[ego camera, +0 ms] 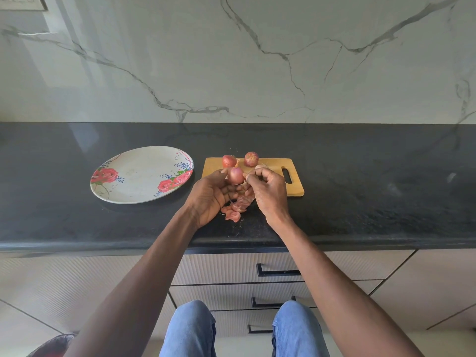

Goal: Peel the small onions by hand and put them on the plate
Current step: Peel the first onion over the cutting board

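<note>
My left hand [211, 195] holds a small pink onion [236, 175] at its fingertips, above the near left corner of the wooden cutting board [273, 176]. My right hand [269, 190] is right beside the onion, its thumb and fingers pinching at the onion's skin. Two more small onions lie at the board's far edge, one on the left [228, 161] and one on the right [251, 158]. A pale one [260, 167] peeks out behind my right hand. Loose pink peels [235, 208] lie on the counter under my hands. The flowered plate [139, 173] sits to the left with nothing on it.
The black stone counter [360, 202] runs the full width, with a marble wall behind it. Drawers with dark handles [277, 273] are below the counter's front edge, and my knees in blue jeans show at the bottom.
</note>
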